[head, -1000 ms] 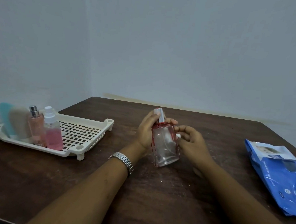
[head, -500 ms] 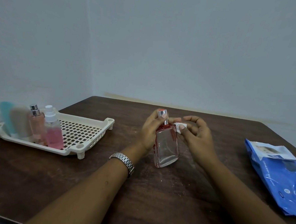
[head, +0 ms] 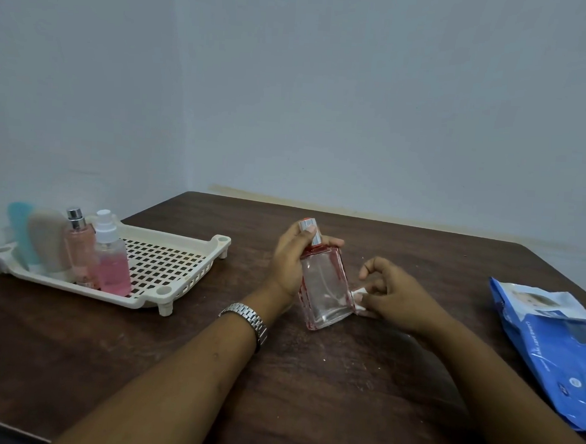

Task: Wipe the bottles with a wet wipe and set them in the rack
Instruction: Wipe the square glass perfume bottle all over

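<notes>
The left hand is gripping the tilted bottle by the neck while the right hand is pinching the wet wipe against its side, ideally rubbing every face firmly.

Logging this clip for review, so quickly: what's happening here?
A person is mid-wipe. The left hand holds a clear rectangular glass bottle with red edges and a silver cap, tilted over the dark wooden table. The right hand pinches a small white wet wipe against the bottle's lower side. Four other bottles stand in the cream plastic lattice rack. A blue wet-wipe pack lies at the right.
</notes>
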The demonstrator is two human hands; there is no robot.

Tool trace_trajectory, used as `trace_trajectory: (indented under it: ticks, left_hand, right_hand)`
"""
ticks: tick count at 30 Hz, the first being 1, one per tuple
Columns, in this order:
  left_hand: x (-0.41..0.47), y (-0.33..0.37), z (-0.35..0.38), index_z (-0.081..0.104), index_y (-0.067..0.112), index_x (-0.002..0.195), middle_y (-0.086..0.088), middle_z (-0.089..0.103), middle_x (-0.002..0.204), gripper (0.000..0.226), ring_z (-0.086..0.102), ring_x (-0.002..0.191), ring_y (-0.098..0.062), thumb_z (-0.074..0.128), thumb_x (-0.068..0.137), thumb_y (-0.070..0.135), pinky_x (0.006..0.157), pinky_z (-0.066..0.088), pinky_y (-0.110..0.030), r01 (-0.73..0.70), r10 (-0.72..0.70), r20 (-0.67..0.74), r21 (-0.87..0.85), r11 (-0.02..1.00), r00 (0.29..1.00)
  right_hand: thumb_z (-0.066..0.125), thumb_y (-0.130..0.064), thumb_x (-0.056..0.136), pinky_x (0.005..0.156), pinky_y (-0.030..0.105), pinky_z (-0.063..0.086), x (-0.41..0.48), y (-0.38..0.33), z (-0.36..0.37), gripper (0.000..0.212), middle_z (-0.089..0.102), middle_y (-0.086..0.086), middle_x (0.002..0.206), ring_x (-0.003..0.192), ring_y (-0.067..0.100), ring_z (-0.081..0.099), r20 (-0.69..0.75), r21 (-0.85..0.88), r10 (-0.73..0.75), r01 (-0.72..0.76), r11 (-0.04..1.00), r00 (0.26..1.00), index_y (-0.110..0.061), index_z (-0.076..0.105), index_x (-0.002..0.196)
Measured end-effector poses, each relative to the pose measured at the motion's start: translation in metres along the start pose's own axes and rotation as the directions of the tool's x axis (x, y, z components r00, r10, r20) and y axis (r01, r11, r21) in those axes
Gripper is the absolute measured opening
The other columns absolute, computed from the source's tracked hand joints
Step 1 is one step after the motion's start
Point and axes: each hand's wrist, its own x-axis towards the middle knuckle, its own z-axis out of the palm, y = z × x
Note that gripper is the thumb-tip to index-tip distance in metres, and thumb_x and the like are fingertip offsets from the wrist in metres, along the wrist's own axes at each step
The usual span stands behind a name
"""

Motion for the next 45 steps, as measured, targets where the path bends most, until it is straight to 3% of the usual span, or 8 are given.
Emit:
trace_trajectory:
  ticks: [6, 9, 11, 20, 26, 37, 42, 45]
  left_hand:
    - [-0.001, 0.003, 0.001, 0.047, 0.012, 0.09, -0.009, 0.072, 0.078, 0.018, 0.064, 0.07, -0.022, 0.035, 0.102, 0.017, 0.066, 0.053, -0.032, 0.004, -0.004, -0.077, -0.011, 1.0, 0.997]
    - [0.001, 0.005, -0.001, 0.047, 0.013, 0.089, -0.009, 0.072, 0.075, 0.018, 0.063, 0.066, -0.021, 0.036, 0.102, 0.018, 0.064, 0.052, -0.031, -0.018, 0.008, -0.172, -0.054, 0.998, 0.985]
    - [0.003, 0.006, -0.002, 0.048, 0.015, 0.089, -0.01, 0.071, 0.077, 0.018, 0.064, 0.066, -0.021, 0.036, 0.102, 0.019, 0.065, 0.052, -0.032, -0.035, 0.017, -0.242, -0.068, 0.997, 0.97]
    - [0.006, 0.007, -0.006, 0.052, 0.017, 0.091, -0.007, 0.071, 0.083, 0.02, 0.062, 0.078, -0.025, 0.035, 0.102, 0.02, 0.078, 0.05, -0.041, -0.072, 0.085, -0.435, 0.046, 0.996, 0.896]
    - [0.002, 0.015, -0.004, 0.051, 0.023, 0.087, -0.005, 0.072, 0.089, 0.022, 0.062, 0.082, -0.019, 0.035, 0.102, 0.022, 0.085, 0.049, -0.042, -0.064, 0.142, -0.521, 0.166, 0.984, 0.842]
    - [-0.002, 0.009, -0.003, 0.052, 0.052, 0.083, 0.02, 0.071, 0.089, 0.022, 0.064, 0.094, -0.013, 0.033, 0.084, 0.062, 0.1, 0.036, -0.059, -0.182, 0.334, -0.237, 0.497, 0.848, 0.912]
    - [-0.005, 0.015, 0.005, 0.05, 0.038, 0.086, 0.022, 0.069, 0.091, 0.027, 0.063, 0.092, -0.003, 0.032, 0.087, 0.058, 0.1, 0.033, -0.057, -0.251, 0.376, -0.121, 0.556, 0.792, 0.919]
    - [-0.004, 0.011, 0.005, 0.05, 0.047, 0.086, 0.021, 0.069, 0.091, 0.021, 0.062, 0.09, -0.001, 0.032, 0.087, 0.058, 0.099, 0.034, -0.057, -0.254, 0.376, -0.086, 0.6, 0.759, 0.922]
  right_hand:
    - [0.058, 0.001, 0.087, 0.048, 0.018, 0.046, -0.001, -0.001, 0.003, 0.018, 0.059, 0.007, 0.069, 0.052, 0.007, 0.058, -0.029, -0.022, 0.036, -0.037, 0.999, 0.999, -0.011, 0.047, 0.096]
    - [0.054, 0.004, 0.089, 0.043, 0.012, 0.044, -0.003, -0.004, 0.008, 0.017, 0.047, 0.008, 0.067, 0.046, 0.003, 0.056, -0.02, 0.13, 0.066, -0.063, 0.989, 0.998, -0.008, 0.045, 0.097]
    - [0.052, 0.005, 0.089, 0.051, 0.015, 0.052, -0.004, -0.005, 0.016, 0.018, 0.043, 0.01, 0.072, 0.064, 0.015, 0.061, 0.017, 0.277, 0.091, -0.092, 0.957, 0.996, -0.009, 0.044, 0.095]
    - [0.053, 0.007, 0.088, 0.062, 0.024, 0.057, -0.008, -0.012, 0.04, 0.024, 0.056, 0.02, 0.097, 0.081, 0.023, 0.066, 0.068, 0.508, 0.111, -0.13, 0.851, 0.991, -0.014, 0.043, 0.095]
    - [0.051, 0.012, 0.087, 0.063, 0.026, 0.058, -0.01, -0.016, 0.039, 0.026, 0.059, 0.011, 0.081, 0.068, 0.019, 0.069, 0.181, 0.587, 0.099, -0.188, 0.787, 0.979, -0.011, 0.042, 0.096]
    - [0.046, 0.011, 0.09, 0.074, 0.034, 0.058, -0.005, -0.017, 0.017, 0.023, 0.059, 0.015, 0.09, 0.079, 0.025, 0.068, 0.14, 0.623, 0.024, -0.107, 0.775, 0.99, -0.011, 0.046, 0.098]
    - [0.046, 0.01, 0.09, 0.068, 0.032, 0.059, -0.004, -0.015, 0.017, 0.023, 0.059, 0.015, 0.089, 0.08, 0.026, 0.068, 0.114, 0.619, 0.034, -0.098, 0.779, 0.993, -0.009, 0.047, 0.103]
    - [0.043, 0.01, 0.092, 0.066, 0.03, 0.058, -0.003, -0.013, 0.016, 0.023, 0.06, 0.017, 0.095, 0.084, 0.028, 0.067, 0.097, 0.615, 0.041, -0.093, 0.783, 0.994, -0.009, 0.048, 0.104]
